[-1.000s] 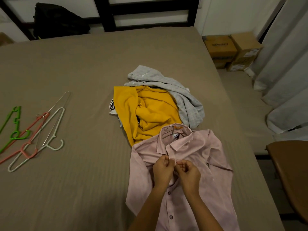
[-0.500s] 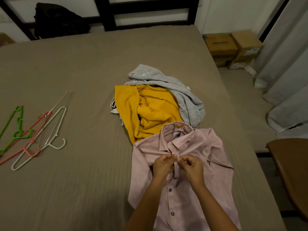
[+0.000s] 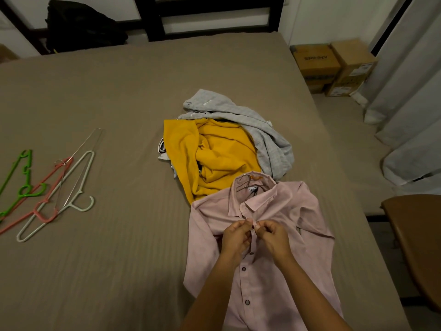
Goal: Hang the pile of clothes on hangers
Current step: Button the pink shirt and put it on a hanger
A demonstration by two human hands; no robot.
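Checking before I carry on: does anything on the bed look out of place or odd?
Nothing damaged or spilled. The spare hangers lie crossed over one another at the left, and the grey shirt and yellow top sit crumpled beyond the pink shirt.

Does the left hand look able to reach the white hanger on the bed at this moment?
Probably yes, after letting go. The left hand pinches the pink shirt at its buttons; only bare bed sheet lies between it and the white hanger, though that hanger overlaps a pink hanger.
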